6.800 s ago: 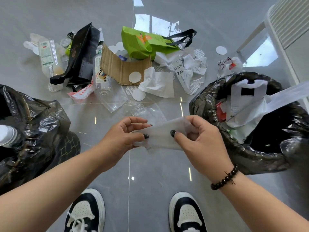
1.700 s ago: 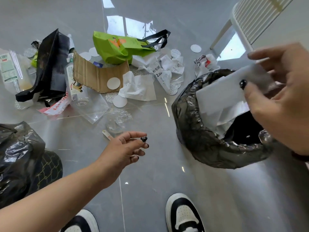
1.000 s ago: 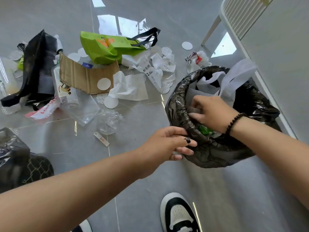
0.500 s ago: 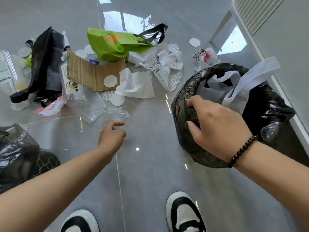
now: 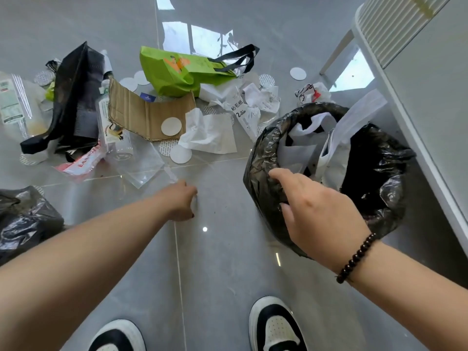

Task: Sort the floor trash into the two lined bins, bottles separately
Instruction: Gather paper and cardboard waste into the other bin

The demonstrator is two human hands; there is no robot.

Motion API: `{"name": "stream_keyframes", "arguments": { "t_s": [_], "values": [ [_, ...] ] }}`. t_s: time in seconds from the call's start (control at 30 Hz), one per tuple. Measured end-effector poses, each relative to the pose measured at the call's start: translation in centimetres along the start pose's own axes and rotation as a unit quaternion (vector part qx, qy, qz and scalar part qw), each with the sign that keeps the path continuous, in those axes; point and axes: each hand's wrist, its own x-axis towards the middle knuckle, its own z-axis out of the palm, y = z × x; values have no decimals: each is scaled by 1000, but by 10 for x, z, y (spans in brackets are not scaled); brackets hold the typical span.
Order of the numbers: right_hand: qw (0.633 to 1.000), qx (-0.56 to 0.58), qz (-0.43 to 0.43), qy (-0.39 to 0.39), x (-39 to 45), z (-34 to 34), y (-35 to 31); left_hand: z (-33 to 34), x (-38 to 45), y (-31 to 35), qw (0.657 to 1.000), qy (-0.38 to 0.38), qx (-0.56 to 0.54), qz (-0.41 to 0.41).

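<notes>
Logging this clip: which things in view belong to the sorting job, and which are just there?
Job:
left hand gripping clear plastic wrap
right hand on the right bin
left bin
cardboard
green bag
clear bottle
tissue

Just there:
white chair
shoes
bead bracelet

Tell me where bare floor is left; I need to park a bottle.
Bare tile lies between the left hand, the right bin and the shoes. It is crowded beyond, from the black bag across the cardboard to the green bag.
</notes>
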Motion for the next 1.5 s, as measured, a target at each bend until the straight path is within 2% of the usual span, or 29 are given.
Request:
{"name": "stream_keyframes", "arguments": {
  "t_s": [0.07,0.1,0.17,0.23,0.27,0.33,0.37,0.4,0.47,0.53,0.6,0.67,0.73,0.8,0.87,0.97,1.0,1.07,1.1,1.17,1.27,1.37,1.43,1.5],
  "values": [
    [1000,15,3,12,-3,-2,1,8,-11,14,998,58,-34,18],
    [999,28,1,24,-5,-4,1,9,-18,21,989,105,-107,21],
    [997,60,-20,53,-7,-11,3,1,-39,37,932,200,-301,7],
    [990,101,-54,88,-8,-20,4,-20,-68,55,840,241,-485,-18],
    [984,131,-67,97,-9,-23,3,-32,-83,63,779,225,-585,-20],
    [968,225,-71,82,-10,-28,0,-54,-112,73,609,126,-783,3],
    [956,281,-55,56,-10,-29,-2,-63,-125,76,533,68,-843,28],
    [941,338,-29,22,-10,-31,-5,-70,-138,79,492,26,-868,61],
    [891,448,34,-61,-9,-31,-10,-77,-154,86,476,-9,-870,126],
    [820,555,79,-116,-8,-29,-12,-79,-162,91,492,-14,-855,165],
    [765,619,106,-142,-7,-26,-14,-78,-164,93,517,-13,-834,195],
    [738,647,117,-152,-7,-24,-14,-73,-161,92,565,0,-796,218],
    [727,658,124,-153,-9,-19,-14,-70,-159,91,610,16,-756,238],
    [752,630,126,-143,-13,-13,-15,-68,-159,86,642,28,-728,240],
    [803,570,129,-114,-18,-6,-15,-65,-156,79,685,59,-693,218],
    [840,523,132,-65,-22,-5,-11,-49,-138,70,742,102,-652,113],
    [841,522,135,-49,-22,-7,-9,-39,-129,67,770,105,-626,72],
    [840,523,144,-17,-20,-12,-5,-12,-107,62,858,95,-505,31],
    [843,518,147,-5,-17,-16,-3,2,-96,60,895,90,-436,31],
    [851,501,156,7,-12,-20,-1,24,-75,63,942,78,-319,60],
    [859,484,168,2,-10,-25,-1,42,-50,79,979,68,-153,112],
    [871,465,160,-9,-13,-27,2,44,-32,92,985,77,-19,150],
    [872,462,161,-6,-15,-27,7,46,-19,90,982,96,-26,159],
    [865,476,161,-3,-20,-25,15,47,-9,86,972,93,-141,164]
  ]
}}
